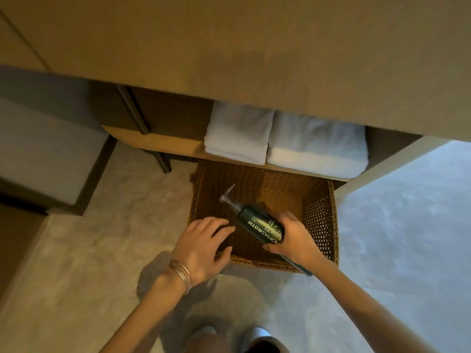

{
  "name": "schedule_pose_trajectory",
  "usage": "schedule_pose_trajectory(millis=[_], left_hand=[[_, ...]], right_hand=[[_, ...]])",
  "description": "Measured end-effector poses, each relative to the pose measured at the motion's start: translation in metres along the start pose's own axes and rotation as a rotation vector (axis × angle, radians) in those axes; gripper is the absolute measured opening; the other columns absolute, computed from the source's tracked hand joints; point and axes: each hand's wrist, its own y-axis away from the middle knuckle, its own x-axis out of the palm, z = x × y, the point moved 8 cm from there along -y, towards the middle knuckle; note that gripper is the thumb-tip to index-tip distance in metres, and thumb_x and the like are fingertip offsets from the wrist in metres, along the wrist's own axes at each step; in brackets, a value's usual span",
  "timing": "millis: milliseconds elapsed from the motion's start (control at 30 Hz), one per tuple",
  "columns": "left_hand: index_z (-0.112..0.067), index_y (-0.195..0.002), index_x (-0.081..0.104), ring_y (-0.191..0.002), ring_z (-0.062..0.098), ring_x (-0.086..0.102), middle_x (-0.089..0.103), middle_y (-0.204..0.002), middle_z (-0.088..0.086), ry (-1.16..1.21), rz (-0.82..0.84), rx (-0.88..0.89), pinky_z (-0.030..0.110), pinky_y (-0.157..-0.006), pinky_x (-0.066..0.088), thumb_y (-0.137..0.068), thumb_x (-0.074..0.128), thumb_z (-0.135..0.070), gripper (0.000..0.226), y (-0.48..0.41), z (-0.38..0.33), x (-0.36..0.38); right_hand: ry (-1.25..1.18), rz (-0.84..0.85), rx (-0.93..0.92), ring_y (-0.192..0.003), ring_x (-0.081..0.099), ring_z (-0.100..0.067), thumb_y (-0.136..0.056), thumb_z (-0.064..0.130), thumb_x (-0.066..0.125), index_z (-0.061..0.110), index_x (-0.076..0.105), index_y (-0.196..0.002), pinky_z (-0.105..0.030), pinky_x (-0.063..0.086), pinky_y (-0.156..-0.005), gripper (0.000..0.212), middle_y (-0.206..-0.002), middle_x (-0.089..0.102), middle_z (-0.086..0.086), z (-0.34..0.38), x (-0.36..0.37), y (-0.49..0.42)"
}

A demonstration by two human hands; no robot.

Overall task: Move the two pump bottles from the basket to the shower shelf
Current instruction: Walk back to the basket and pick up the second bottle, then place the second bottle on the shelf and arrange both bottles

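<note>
A brown wicker basket [319, 215] stands on the floor under the vanity. Inside it, my right hand [293, 238] grips the lower body of a dark green pump bottle [257, 221], which is tilted with its grey pump head pointing up and left. My left hand [201, 247] hovers over the basket's near left corner, fingers spread, holding nothing. A thin dark object [297, 266] pokes out under my right wrist at the basket's front rim; I cannot tell what it is. No second bottle is plainly visible.
Two folded white towels [285, 141] lie on a low wooden shelf [175, 145] just behind the basket. The vanity counter overhangs above. A grey box-like stool [43, 154] sits at the left. My feet show at the bottom on the stone floor.
</note>
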Motion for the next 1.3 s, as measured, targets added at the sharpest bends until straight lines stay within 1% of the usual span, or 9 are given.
schedule_pose_trajectory(millis=[200, 300, 400, 467, 567, 667, 767, 900, 1300], left_hand=[[-0.019, -0.110, 0.067, -0.104, 0.022, 0.055, 0.063, -0.113, 0.004, -0.021, 0.029, -0.027, 0.036, -0.091, 0.035, -0.076, 0.051, -0.042, 0.044, 0.045, -0.069, -0.148], [-0.020, -0.110, 0.067, -0.106, 0.021, 0.049, 0.063, -0.113, 0.005, -0.044, 0.004, -0.109, 0.036, -0.090, 0.032, -0.073, 0.051, -0.044, 0.047, 0.065, -0.091, -0.241], [-0.020, -0.116, 0.063, -0.107, 0.025, 0.054, 0.062, -0.115, 0.007, -0.092, -0.007, -0.198, 0.037, -0.093, 0.033, -0.076, 0.053, -0.045, 0.048, 0.086, -0.109, -0.333], [-0.018, -0.115, 0.065, -0.104, 0.028, 0.058, 0.064, -0.113, 0.008, -0.117, -0.042, -0.230, 0.039, -0.095, 0.038, -0.078, 0.046, -0.045, 0.050, 0.097, -0.124, -0.392], [-0.017, -0.118, 0.063, -0.112, 0.024, 0.051, 0.061, -0.116, 0.007, -0.151, -0.118, -0.239, 0.041, -0.101, 0.030, -0.080, 0.045, -0.044, 0.050, 0.115, -0.149, -0.466], [-0.016, -0.107, 0.065, -0.105, 0.024, 0.054, 0.064, -0.109, 0.007, -0.193, -0.241, -0.264, 0.040, -0.099, 0.030, -0.079, 0.047, -0.042, 0.042, 0.135, -0.162, -0.516], [-0.015, -0.110, 0.063, -0.103, 0.026, 0.058, 0.064, -0.109, 0.008, -0.228, -0.287, -0.379, 0.041, -0.098, 0.031, -0.080, 0.045, -0.043, 0.044, 0.162, -0.168, -0.538], [-0.019, -0.118, 0.060, -0.109, 0.024, 0.055, 0.062, -0.114, 0.004, -0.220, -0.218, -0.519, 0.043, -0.099, 0.037, -0.081, 0.045, -0.044, 0.047, 0.206, -0.189, -0.523], [-0.021, -0.119, 0.059, -0.107, 0.026, 0.053, 0.059, -0.118, 0.004, -0.246, -0.384, -1.063, 0.037, -0.090, 0.033, -0.080, 0.048, -0.045, 0.048, 0.394, -0.266, -0.502]], right_hand=[[0.057, -0.041, -0.079, -0.111, 0.049, -0.019, -0.063, 0.032, 0.081, 0.018, 0.040, -0.135, -0.036, 0.047, -0.090, 0.083, -0.122, 0.048, -0.003, 0.115, -0.122, 0.082], [0.097, -0.027, -0.142, -0.114, 0.049, -0.018, -0.066, 0.035, 0.079, 0.021, 0.037, -0.137, -0.036, 0.047, -0.092, 0.084, -0.126, 0.049, -0.001, 0.180, -0.181, 0.123], [0.146, -0.017, -0.208, -0.118, 0.045, -0.017, -0.069, 0.038, 0.076, 0.025, 0.032, -0.140, -0.033, 0.045, -0.092, 0.085, -0.132, 0.048, 0.002, 0.246, -0.245, 0.165], [0.152, -0.015, -0.230, -0.118, 0.044, -0.015, -0.070, 0.041, 0.075, 0.028, 0.031, -0.141, -0.033, 0.045, -0.091, 0.084, -0.133, 0.048, 0.005, 0.288, -0.287, 0.189], [0.190, -0.043, -0.329, -0.112, 0.048, -0.012, -0.071, 0.046, 0.073, 0.033, 0.030, -0.139, -0.029, 0.045, -0.084, 0.081, -0.128, 0.051, 0.008, 0.348, -0.341, 0.220], [0.192, -0.051, -0.436, -0.112, 0.047, -0.009, -0.071, 0.045, 0.072, 0.033, 0.030, -0.139, -0.027, 0.042, -0.087, 0.080, -0.129, 0.050, 0.010, 0.389, -0.371, 0.244], [0.197, -0.019, -0.546, -0.103, 0.044, -0.002, -0.072, 0.045, 0.071, 0.033, 0.029, -0.138, -0.021, 0.040, -0.082, 0.079, -0.127, 0.050, 0.011, 0.418, -0.376, 0.261], [0.197, 0.090, -0.700, -0.098, 0.046, -0.001, -0.071, 0.045, 0.071, 0.032, 0.031, -0.138, -0.017, 0.036, -0.075, 0.079, -0.124, 0.053, 0.011, 0.450, -0.355, 0.284], [0.311, 0.399, -1.115, -0.100, 0.055, -0.010, -0.070, 0.043, 0.072, 0.033, 0.036, -0.136, -0.030, 0.050, -0.079, 0.075, -0.119, 0.056, 0.007, 0.543, -0.259, 0.391]])
